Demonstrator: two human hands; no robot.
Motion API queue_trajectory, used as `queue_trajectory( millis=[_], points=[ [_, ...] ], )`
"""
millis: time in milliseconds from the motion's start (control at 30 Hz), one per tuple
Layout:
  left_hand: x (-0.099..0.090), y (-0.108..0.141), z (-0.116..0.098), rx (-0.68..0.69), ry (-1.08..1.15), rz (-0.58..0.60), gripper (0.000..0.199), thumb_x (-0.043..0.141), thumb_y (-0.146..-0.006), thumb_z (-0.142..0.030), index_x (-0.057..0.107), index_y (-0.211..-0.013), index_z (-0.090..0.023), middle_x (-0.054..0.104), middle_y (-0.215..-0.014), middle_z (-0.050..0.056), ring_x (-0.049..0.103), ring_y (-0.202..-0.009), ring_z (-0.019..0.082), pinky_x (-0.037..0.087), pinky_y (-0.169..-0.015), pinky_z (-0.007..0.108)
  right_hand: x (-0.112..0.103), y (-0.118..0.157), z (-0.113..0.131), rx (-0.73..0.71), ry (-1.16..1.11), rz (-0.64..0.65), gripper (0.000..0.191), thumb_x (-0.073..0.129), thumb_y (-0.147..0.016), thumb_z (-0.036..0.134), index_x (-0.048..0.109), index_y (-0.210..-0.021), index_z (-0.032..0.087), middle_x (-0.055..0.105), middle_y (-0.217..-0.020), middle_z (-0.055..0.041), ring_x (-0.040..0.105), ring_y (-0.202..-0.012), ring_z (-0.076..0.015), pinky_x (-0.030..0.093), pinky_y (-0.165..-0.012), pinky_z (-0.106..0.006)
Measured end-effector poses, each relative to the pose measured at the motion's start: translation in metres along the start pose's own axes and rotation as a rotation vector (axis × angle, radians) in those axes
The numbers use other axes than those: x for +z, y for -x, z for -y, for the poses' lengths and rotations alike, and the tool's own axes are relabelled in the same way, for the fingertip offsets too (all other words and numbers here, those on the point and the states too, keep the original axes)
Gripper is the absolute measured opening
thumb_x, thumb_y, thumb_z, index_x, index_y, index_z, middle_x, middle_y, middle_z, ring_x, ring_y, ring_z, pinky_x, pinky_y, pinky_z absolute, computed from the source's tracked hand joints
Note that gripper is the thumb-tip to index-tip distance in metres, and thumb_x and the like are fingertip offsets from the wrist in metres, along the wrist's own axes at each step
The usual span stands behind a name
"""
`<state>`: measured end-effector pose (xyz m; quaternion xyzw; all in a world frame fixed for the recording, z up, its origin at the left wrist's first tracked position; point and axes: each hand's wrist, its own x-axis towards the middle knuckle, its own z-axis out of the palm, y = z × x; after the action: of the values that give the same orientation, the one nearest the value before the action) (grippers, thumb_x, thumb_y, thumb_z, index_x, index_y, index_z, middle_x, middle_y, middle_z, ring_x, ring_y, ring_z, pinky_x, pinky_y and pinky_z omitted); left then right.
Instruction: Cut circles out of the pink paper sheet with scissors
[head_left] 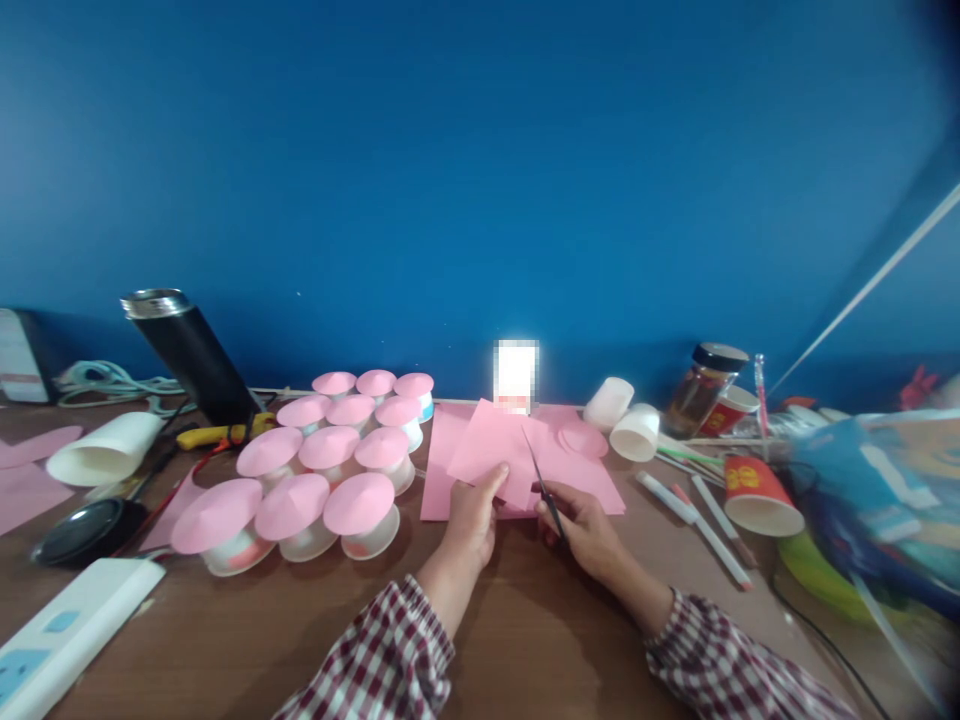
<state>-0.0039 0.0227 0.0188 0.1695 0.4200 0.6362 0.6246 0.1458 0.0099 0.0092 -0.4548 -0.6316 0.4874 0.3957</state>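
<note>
My left hand (478,510) pinches a square-cornered sheet of pink paper (491,448) by its near edge, thumb on top. In my right hand (581,527) is a pair of scissors (551,500) with dark handles, its blades pointing away from me beside the paper's right edge. Whether the blades touch the paper, I cannot tell. Beneath both lie larger pink sheets (441,470) on the table. A small stack of pink paper circles (583,438) rests on these sheets to the right. On the left stand several paper cups topped with pink paper cones (360,503), arranged in rows.
A black flask (191,350), a tipped white cup (105,450) and a white power strip (67,630) are at left. To the right are white cups (635,432), markers (712,530), a red cup (761,497) and a lidded jar (703,390). A blue wall (480,200) rises behind.
</note>
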Motion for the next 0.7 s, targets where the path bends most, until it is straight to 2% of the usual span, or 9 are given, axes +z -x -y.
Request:
queue_trajectory(
  millis=[133,367,700],
  points=[
    [-0.0012,-0.0017,0.0019,-0.004,-0.018,-0.068,0.034,0.083,-0.053,-0.028,0.062,-0.072,-0.010,0.065,-0.064,0.004,0.061,-0.060,0.016,0.047,-0.051,0.026,0.0005,0.0005,0.0000,-0.012,0.005,0.011,0.039,0.059,-0.084,0.039,0.061,-0.110,0.011,0.053,-0.059,0.0022,0.049,-0.049,-0.0102,0.041,-0.048,-0.022],
    [0.0019,0.0020,-0.0008,-0.008,-0.036,-0.045,0.033,0.082,-0.054,-0.027,0.064,-0.074,-0.007,0.067,-0.067,0.007,0.063,-0.060,0.018,0.049,-0.051,0.027,0.0005,0.0015,-0.0008,-0.028,0.018,0.009,0.031,0.057,-0.085,0.039,0.062,-0.100,0.012,0.054,-0.060,0.0019,0.050,-0.051,-0.0103,0.041,-0.049,-0.021],
    [0.0005,0.0018,0.0008,0.011,-0.044,-0.016,0.035,0.082,-0.053,-0.028,0.067,-0.076,-0.006,0.069,-0.070,0.010,0.065,-0.063,0.020,0.051,-0.055,0.030,0.0003,0.0016,0.0027,-0.048,0.002,0.005,0.034,0.058,-0.084,0.042,0.063,-0.101,0.013,0.056,-0.063,-0.0002,0.050,-0.052,-0.0112,0.043,-0.050,-0.023]
  ],
)
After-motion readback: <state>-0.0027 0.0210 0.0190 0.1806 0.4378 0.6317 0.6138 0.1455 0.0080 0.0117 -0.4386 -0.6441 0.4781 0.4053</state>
